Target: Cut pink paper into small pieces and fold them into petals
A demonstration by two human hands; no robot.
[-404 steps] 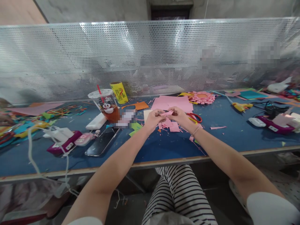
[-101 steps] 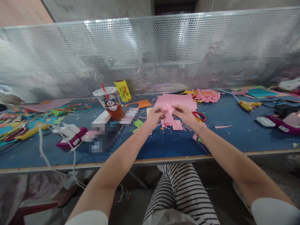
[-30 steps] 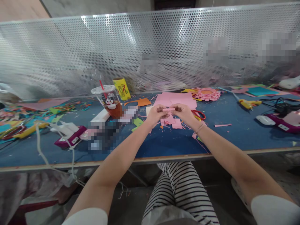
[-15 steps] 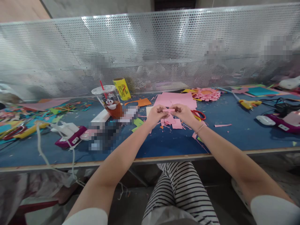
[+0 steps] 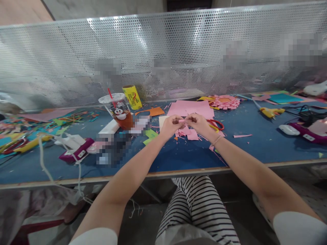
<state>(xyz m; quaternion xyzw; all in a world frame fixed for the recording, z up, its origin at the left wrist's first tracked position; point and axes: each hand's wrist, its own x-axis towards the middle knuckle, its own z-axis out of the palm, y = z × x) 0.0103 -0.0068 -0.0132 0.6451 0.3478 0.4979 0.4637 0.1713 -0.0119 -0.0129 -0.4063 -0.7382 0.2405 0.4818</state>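
One small pink paper piece [image 5: 182, 121] is gripped at frame centre by left hand [image 5: 170, 126] and right hand [image 5: 199, 123] together. It could be creased crookedly by uneven pressure

Diffuse greyish light; I note glare streaks on the perforated screen [image 5: 163, 44], soft shadow on the bench [image 5: 178, 158] before me, dimness beneath it, stretched blurry edges, several pixelated patches

The left fingers [image 5: 176, 117] and right fingers [image 5: 192, 117] pinch a pink paper strip [image 5: 182, 121] above the blue table [image 5: 176, 158].
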